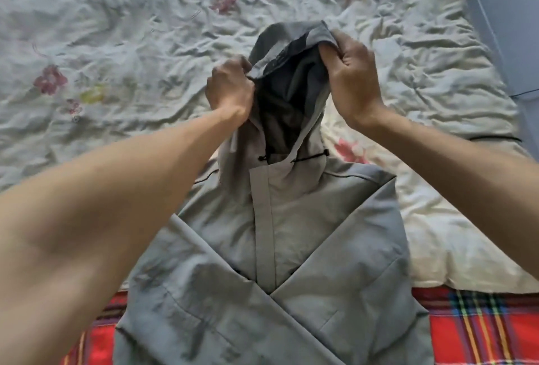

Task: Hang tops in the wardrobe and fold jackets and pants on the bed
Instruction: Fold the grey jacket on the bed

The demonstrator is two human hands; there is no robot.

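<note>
A grey hooded jacket (pixel 291 233) lies front-up on the bed, both sleeves folded across its chest so they cross near the bottom. Its hood (pixel 288 72) is lifted off the bed, dark lining showing inside. My left hand (pixel 229 90) grips the hood's left rim. On the other side, my right hand (pixel 351 72) pinches the right rim at the top. Black drawcords with toggles hang at the collar.
The bed carries a crumpled pale quilt (pixel 116 29) with faded flower prints. A red plaid blanket (pixel 481 326) runs along the near edge under the jacket's lower part. A grey-blue wall (pixel 507 14) borders the bed on the right.
</note>
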